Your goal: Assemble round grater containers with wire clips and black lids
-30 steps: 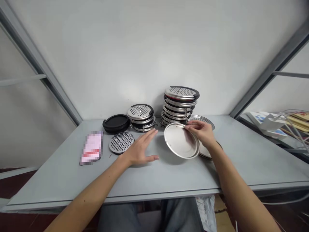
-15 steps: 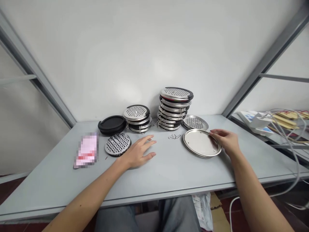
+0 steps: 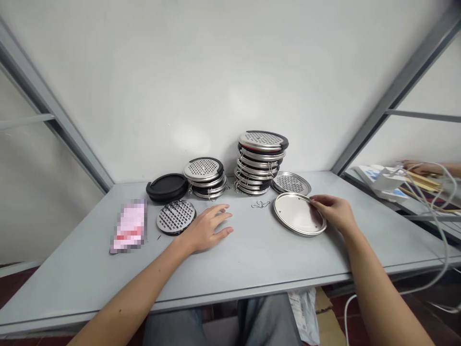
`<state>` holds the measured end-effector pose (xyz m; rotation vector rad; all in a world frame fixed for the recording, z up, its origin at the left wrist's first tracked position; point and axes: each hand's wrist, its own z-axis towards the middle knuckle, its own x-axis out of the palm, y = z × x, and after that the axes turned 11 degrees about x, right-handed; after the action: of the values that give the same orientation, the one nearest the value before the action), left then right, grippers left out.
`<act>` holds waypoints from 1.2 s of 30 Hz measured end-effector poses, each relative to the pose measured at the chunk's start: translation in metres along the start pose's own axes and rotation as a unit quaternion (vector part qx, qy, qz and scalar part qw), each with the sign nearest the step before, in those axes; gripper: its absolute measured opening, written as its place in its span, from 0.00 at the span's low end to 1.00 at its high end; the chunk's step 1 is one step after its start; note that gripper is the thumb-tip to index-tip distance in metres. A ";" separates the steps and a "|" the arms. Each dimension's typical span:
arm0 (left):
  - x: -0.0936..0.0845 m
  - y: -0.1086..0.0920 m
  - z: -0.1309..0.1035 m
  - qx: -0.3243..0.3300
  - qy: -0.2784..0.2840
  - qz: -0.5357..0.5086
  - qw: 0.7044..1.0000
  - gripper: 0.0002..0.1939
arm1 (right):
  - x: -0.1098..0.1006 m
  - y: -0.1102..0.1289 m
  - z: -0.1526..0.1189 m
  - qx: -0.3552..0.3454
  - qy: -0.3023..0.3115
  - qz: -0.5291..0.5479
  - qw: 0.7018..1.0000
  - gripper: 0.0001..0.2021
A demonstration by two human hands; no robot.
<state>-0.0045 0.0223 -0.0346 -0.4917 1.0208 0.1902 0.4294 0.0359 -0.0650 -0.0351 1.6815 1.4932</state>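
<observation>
My left hand (image 3: 207, 229) rests on the grey table, fingers spread and holding nothing. Close to its wrist lies a small stack of round perforated metal discs (image 3: 175, 216). With thumb and fingers, my right hand (image 3: 333, 211) grips the right rim of the top round metal plate (image 3: 297, 212), which is shallow and has small holes near its edge. That plate is slightly tilted on the similar plate or plates beneath it. Between my hands, farther back, are several small wire clips (image 3: 260, 204).
A tall stack of clipped grater discs (image 3: 261, 161) and a shorter stack (image 3: 204, 169) stand by the wall. Black rings (image 3: 167, 186) lie left, near a blurred pink packet (image 3: 128, 226). Another perforated plate (image 3: 292, 182) sits behind right. A co-worker's arm (image 3: 432, 167) reaches over the neighbouring bench.
The top metal plate's right edge has lifted a little, with my right hand still at its rim. My left hand has barely moved. A co-worker's arm has appeared at the right.
</observation>
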 end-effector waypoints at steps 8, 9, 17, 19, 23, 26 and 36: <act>0.002 0.001 0.000 -0.002 0.001 0.013 1.000 0.19 | -0.001 0.000 -0.002 -0.013 -0.004 -0.006 1.000 0.13; 0.002 0.002 0.001 -0.004 0.001 0.013 1.000 0.19 | 0.000 0.000 -0.001 -0.014 -0.002 -0.015 1.000 0.13; 0.003 0.002 0.001 -0.011 0.001 0.020 1.000 0.17 | 0.001 0.000 0.000 -0.026 0.010 -0.084 0.996 0.16; 0.003 0.002 0.002 -0.012 0.004 0.022 1.000 0.17 | 0.001 -0.001 0.000 -0.021 0.012 -0.090 0.996 0.18; 0.003 0.002 0.002 -0.012 0.006 0.023 1.000 0.17 | 0.003 -0.004 0.002 -0.042 0.043 -0.072 0.996 0.18; 0.004 0.003 0.002 -0.010 0.001 0.029 1.000 0.16 | 0.003 -0.004 0.003 -0.036 0.042 -0.083 0.995 0.17; 0.007 0.007 0.000 -0.009 0.006 0.037 0.999 0.15 | 0.003 0.001 0.000 -0.025 0.019 -0.101 0.994 0.14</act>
<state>-0.0031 0.0281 -0.0428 -0.4716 1.0507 0.2620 0.4268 0.0378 -0.0665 -0.2543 1.6187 1.3886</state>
